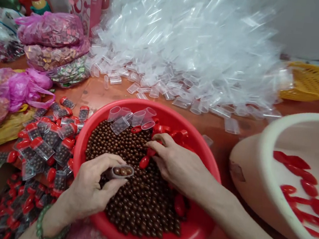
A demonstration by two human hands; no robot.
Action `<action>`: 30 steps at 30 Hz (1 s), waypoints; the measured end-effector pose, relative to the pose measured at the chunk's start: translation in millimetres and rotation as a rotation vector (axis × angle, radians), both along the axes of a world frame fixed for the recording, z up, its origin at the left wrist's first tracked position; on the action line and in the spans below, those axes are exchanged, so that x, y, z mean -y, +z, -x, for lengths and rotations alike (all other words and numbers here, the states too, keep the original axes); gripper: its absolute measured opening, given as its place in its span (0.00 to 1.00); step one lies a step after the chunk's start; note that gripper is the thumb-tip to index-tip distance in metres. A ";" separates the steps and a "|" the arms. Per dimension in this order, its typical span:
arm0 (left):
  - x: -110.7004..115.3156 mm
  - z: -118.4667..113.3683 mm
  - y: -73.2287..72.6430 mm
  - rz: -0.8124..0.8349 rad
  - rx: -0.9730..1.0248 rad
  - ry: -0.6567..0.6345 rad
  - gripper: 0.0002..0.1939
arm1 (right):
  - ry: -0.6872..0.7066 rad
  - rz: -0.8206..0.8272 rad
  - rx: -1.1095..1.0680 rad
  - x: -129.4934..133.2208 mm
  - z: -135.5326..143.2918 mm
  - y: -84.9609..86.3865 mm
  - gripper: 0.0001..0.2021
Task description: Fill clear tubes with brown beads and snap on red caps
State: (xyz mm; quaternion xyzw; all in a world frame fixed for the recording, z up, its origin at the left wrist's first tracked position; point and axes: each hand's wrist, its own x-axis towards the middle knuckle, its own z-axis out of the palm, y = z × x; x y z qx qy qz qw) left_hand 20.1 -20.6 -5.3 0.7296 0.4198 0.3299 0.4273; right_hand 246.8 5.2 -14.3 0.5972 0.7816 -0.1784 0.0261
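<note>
My left hand (94, 187), with a green bead bracelet at the wrist, holds a clear oval container (122, 171) with brown balls in it, its mouth turned up. Over the right part of the basin, my right hand (171, 160) has its fingers closed around a small red cap (149, 151). Both hands are above a red basin (194, 234) of shiny brown balls (142, 203). Several clear containers without caps (120, 125) lie on the balls at the back rim. More red caps (179, 136) are heaped beyond my right hand.
Capped, filled containers (48, 140) are piled left of the basin. Loose clear containers (186, 48) form a large heap behind it. On the right stand a white tub (240, 153) with red pieces inside and a yellow basket (314, 81). Pink bags (53, 31) sit back left.
</note>
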 end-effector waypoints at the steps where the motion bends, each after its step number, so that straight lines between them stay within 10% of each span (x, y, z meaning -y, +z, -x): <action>1: 0.4 -0.1 -0.4 0.036 0.003 0.017 0.08 | 0.036 0.002 0.040 -4.0 -1.3 -3.7 0.15; 7: 5.2 -0.8 -4.0 0.358 0.161 0.094 0.09 | 0.119 0.031 -0.002 -13.9 -6.5 -9.7 0.12; 13: 11.7 -4.9 1.1 0.523 0.292 0.131 0.09 | -0.153 0.210 -0.808 4.3 -4.3 8.7 0.17; 17: 16.0 -9.4 2.5 0.563 0.446 0.101 0.11 | -0.268 0.298 -0.945 21.0 6.4 13.5 0.22; 30: 21.4 -16.1 -1.0 0.488 0.331 0.092 0.07 | 0.136 0.252 -0.828 30.5 11.2 12.3 0.22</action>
